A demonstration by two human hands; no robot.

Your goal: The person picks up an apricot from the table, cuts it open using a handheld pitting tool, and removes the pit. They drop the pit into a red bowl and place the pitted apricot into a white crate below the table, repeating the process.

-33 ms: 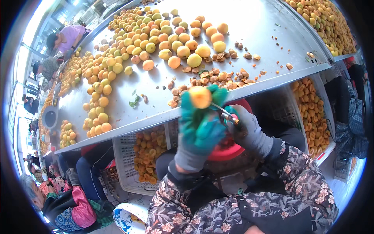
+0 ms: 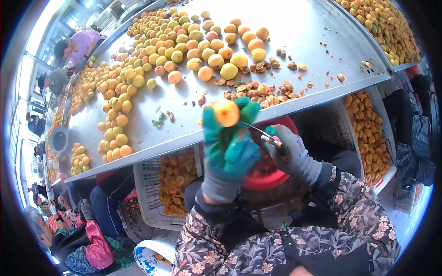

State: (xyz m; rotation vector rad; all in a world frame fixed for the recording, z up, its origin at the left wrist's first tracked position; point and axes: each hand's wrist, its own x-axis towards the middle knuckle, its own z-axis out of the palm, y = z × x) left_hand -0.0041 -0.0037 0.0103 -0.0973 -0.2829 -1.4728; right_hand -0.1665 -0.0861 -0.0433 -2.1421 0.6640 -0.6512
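My left hand (image 2: 230, 142), in a green-and-grey glove, grips an apricot (image 2: 226, 113) just over the front edge of the metal table. The fruit is orange with a pale patch; whether it is cut, I cannot tell. In a grey glove, my right hand (image 2: 287, 149) is closed around the short handle of a small knife (image 2: 256, 131). Its thin blade slants up and left, the tip near the fruit's lower right. Beneath both hands sits a red basin (image 2: 269, 183), largely hidden by them. Apricot stones (image 2: 262, 91) lie heaped on the table just beyond my left hand.
Many whole apricots (image 2: 175, 55) cover the left and middle of the metal table (image 2: 299, 41). White crates (image 2: 149, 198) of apricot halves stand below on both sides. A white bucket (image 2: 154, 260) is at the lower left. Another person (image 2: 87, 244) sits to my left.
My left hand has shifted slightly left with the apricot, and more of the knife blade shows. My right hand has hardly moved.
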